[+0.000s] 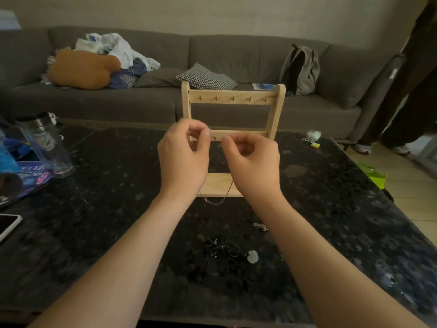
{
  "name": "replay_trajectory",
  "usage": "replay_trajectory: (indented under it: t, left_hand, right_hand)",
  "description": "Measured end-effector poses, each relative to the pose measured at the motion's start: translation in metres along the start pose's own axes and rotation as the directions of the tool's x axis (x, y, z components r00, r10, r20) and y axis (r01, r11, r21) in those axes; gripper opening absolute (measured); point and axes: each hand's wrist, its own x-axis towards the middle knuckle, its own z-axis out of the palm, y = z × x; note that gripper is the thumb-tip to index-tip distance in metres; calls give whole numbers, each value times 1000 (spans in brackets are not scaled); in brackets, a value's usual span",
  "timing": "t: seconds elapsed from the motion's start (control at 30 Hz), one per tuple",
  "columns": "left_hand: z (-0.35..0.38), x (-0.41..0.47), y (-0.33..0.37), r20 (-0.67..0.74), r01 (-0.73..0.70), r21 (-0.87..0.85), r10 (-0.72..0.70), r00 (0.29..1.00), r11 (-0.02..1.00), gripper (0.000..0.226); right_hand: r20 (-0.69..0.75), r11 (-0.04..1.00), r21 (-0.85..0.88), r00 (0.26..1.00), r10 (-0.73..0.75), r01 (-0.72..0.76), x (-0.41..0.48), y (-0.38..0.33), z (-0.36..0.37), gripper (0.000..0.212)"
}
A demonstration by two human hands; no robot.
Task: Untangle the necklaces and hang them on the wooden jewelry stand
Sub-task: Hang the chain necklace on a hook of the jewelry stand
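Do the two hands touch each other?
Apart. In the head view, a rail of the wooden stand shows through the gap between left hand and right hand.

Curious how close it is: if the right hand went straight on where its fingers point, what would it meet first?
Probably the lower rail of the wooden jewelry stand, just beyond the right hand, though depth is hard to judge.

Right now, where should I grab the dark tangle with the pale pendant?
Pinch the pale pendant from above, coming from the right: it sticks out at the right edge of the tangle, likely the easiest free part.
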Motion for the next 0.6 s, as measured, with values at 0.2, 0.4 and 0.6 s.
replay_trajectory:
  t: [0.2, 0.4, 0.6]
  left_hand:
    - [1, 26, -5, -167, -58, -27, 53, 985, 998, 9]
    - [0, 45, -18, -149, -133, 53, 139, 979, 990, 9]
    - [0, 57, -25, -161, -198, 159, 224, 961, 967, 21]
  right_hand:
    - [-125, 997, -37, 990, -69, 64, 21, -14, 24, 9]
    - [-211, 991, -67, 969, -127, 116, 41, -21, 43, 4]
    - [-291, 973, -125, 930, -224, 196, 54, -19, 53, 8]
